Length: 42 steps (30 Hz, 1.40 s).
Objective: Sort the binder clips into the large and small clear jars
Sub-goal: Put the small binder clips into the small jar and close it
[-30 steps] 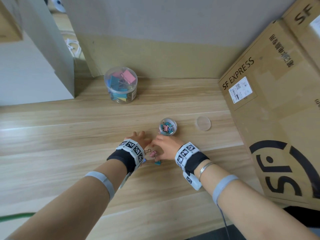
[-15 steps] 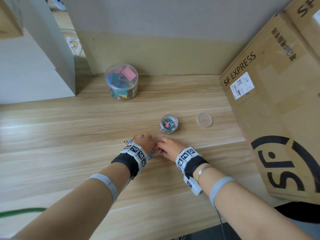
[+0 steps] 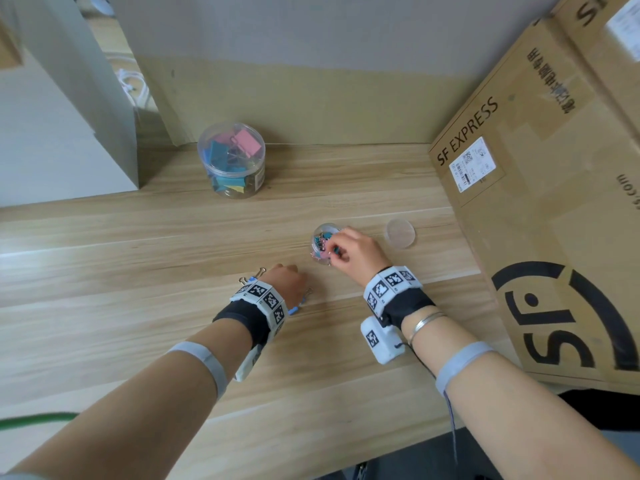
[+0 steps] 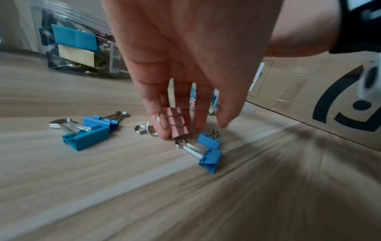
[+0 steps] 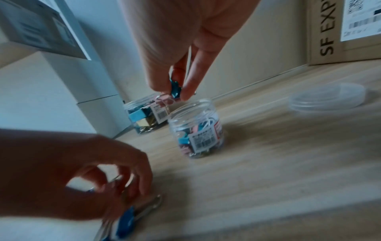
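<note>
My right hand (image 3: 349,252) hovers over the open small jar (image 3: 320,251), pinching a small teal clip (image 5: 175,89); a small pink clip (image 5: 164,99) dangles just above the jar's rim (image 5: 191,106). The jar holds several small clips. My left hand (image 3: 287,282) is down on the table, its fingertips (image 4: 158,130) pinching a small pink clip (image 4: 177,124). Around it lie a larger blue clip (image 4: 88,133) and two small blue clips (image 4: 208,141) (image 4: 210,160). The large jar (image 3: 231,161), with several big clips inside, stands at the back left.
The small jar's clear lid (image 3: 400,233) lies to the right of it. A big cardboard box (image 3: 536,202) leans along the table's right side. A white box (image 3: 52,140) fills the back left corner.
My right hand has lifted from the pile of clips and moved forward to above the small jar, carrying small clips. My left hand has stayed at the pile.
</note>
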Available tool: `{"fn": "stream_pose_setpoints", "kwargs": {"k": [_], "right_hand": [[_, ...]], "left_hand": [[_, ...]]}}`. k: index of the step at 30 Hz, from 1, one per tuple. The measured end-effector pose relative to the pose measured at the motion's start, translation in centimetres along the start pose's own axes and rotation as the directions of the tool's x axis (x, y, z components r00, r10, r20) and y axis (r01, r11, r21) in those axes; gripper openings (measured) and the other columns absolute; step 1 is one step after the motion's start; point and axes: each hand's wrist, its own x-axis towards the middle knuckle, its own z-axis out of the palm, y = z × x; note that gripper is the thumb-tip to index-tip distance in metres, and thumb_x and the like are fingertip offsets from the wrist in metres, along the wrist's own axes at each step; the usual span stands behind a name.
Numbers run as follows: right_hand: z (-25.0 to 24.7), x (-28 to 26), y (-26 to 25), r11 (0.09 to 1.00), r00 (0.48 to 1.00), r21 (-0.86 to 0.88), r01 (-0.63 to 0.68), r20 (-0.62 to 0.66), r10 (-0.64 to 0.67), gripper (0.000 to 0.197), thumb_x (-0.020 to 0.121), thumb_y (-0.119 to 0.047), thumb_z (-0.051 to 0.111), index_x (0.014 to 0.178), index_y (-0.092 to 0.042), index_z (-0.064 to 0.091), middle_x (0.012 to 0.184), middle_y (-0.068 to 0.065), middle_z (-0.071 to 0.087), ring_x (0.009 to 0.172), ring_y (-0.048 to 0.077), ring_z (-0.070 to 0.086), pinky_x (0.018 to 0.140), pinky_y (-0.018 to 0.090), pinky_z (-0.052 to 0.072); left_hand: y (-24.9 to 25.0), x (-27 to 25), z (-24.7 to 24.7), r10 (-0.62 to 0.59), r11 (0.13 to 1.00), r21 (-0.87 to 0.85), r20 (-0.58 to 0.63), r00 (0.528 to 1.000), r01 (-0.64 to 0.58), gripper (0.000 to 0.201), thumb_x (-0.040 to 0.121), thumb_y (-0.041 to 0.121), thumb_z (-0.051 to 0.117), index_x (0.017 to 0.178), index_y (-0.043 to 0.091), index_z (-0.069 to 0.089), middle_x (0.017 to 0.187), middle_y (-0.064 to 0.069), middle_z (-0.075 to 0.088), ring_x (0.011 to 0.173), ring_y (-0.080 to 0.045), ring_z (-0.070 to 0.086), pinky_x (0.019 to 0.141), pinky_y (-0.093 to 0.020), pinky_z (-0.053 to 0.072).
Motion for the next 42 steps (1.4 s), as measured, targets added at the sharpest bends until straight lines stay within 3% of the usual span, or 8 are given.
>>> {"fn": "stream_pose_setpoints", "kwargs": {"k": [5, 14, 18, 22, 26, 28, 36, 42], "right_hand": [[-0.7, 1.7, 0.7, 0.995, 0.996, -0.045, -0.091, 0.008, 0.092, 0.012, 0.083, -0.012, 0.064, 0.094, -0.008, 0.068, 0.099, 0.010, 0.062, 0.077, 0.025, 0.062, 0.074, 0.040, 0.053], [0.1, 0.6, 1.9, 0.986, 0.987, -0.043, -0.158, 0.003, 0.159, 0.022, 0.083, -0.010, 0.062, 0.105, -0.014, 0.066, 0.106, 0.007, 0.057, 0.083, 0.022, 0.059, 0.076, 0.041, 0.052], [0.2, 0.6, 2.4, 0.967, 0.966, -0.017, -0.255, 0.052, 0.255, 0.052, 0.081, -0.019, 0.067, 0.129, -0.022, 0.049, 0.129, 0.005, 0.044, 0.108, 0.020, 0.055, 0.091, 0.031, 0.048], [0.8, 1.2, 2.4, 0.951, 0.944, 0.067, -0.301, 0.165, 0.287, 0.075, 0.077, -0.024, 0.071, 0.141, -0.025, 0.031, 0.139, 0.008, 0.038, 0.123, 0.022, 0.047, 0.105, 0.034, 0.039], [1.1, 1.3, 2.1, 0.955, 0.949, 0.083, -0.286, 0.160, 0.271, 0.059, 0.087, -0.026, 0.060, 0.140, -0.025, 0.033, 0.135, 0.007, 0.044, 0.108, 0.020, 0.056, 0.097, 0.037, 0.046], [1.0, 1.2, 2.0, 0.950, 0.954, 0.117, -0.288, 0.122, 0.274, 0.046, 0.093, -0.024, 0.050, 0.138, -0.022, 0.038, 0.130, 0.006, 0.050, 0.100, 0.020, 0.059, 0.094, 0.037, 0.046], [0.1, 0.6, 2.5, 0.933, 0.941, 0.135, -0.333, 0.112, 0.320, 0.049, 0.091, 0.000, 0.039, 0.136, -0.017, 0.039, 0.131, 0.008, 0.056, 0.116, 0.026, 0.054, 0.098, 0.032, 0.040], [-0.1, 0.5, 2.8, 0.950, 0.952, 0.095, -0.299, 0.104, 0.289, 0.047, 0.089, 0.002, 0.042, 0.133, -0.014, 0.043, 0.114, 0.004, 0.064, 0.078, 0.016, 0.052, 0.075, 0.027, 0.042]], "left_hand": [[-0.5, 0.8, 1.4, 0.079, 0.994, 0.067, 0.044, 0.996, -0.082, 0.056, 0.083, 0.034, 0.062, 0.131, 0.018, 0.039, 0.122, -0.009, 0.047, 0.115, -0.030, 0.044, 0.089, -0.040, 0.048], [-0.7, 1.5, 2.8, 0.054, 0.999, 0.006, -0.083, 0.995, -0.054, 0.027, 0.091, 0.007, 0.049, 0.116, 0.015, 0.052, 0.112, -0.009, 0.054, 0.107, -0.029, 0.048, 0.082, -0.039, 0.049], [-0.6, 1.8, 2.7, 0.055, 0.997, -0.047, -0.098, 0.994, -0.060, 0.019, 0.091, 0.009, 0.049, 0.107, 0.012, 0.057, 0.109, -0.009, 0.058, 0.105, -0.029, 0.052, 0.076, -0.035, 0.043], [-0.6, 1.8, 1.2, 0.044, 0.989, -0.135, -0.121, 0.992, -0.060, 0.018, 0.089, 0.006, 0.048, 0.104, 0.006, 0.058, 0.109, -0.009, 0.061, 0.101, -0.029, 0.058, 0.076, -0.031, 0.044], [0.3, 1.2, -2.0, 0.056, 0.975, -0.194, -0.262, 0.963, -0.110, 0.017, 0.088, 0.008, 0.052, 0.103, 0.006, 0.060, 0.108, -0.009, 0.063, 0.083, -0.023, 0.057, 0.067, -0.025, 0.040], [0.8, 1.6, -3.7, 0.092, 0.969, -0.192, -0.309, 0.946, -0.156, 0.019, 0.086, 0.009, 0.054, 0.103, 0.006, 0.062, 0.107, -0.010, 0.065, 0.086, -0.025, 0.060, 0.073, -0.030, 0.047], [2.0, 4.1, -5.6, 0.066, 0.980, -0.159, -0.315, 0.947, -0.121, 0.023, 0.086, 0.007, 0.053, 0.108, 0.007, 0.060, 0.111, -0.013, 0.062, 0.101, -0.029, 0.059, 0.081, -0.033, 0.047], [1.0, 4.1, -4.8, 0.013, 0.896, -0.406, -0.384, 0.923, -0.181, 0.026, 0.086, 0.010, 0.058, 0.111, 0.008, 0.063, 0.109, -0.013, 0.068, 0.100, -0.028, 0.063, 0.088, -0.033, 0.050]]}}
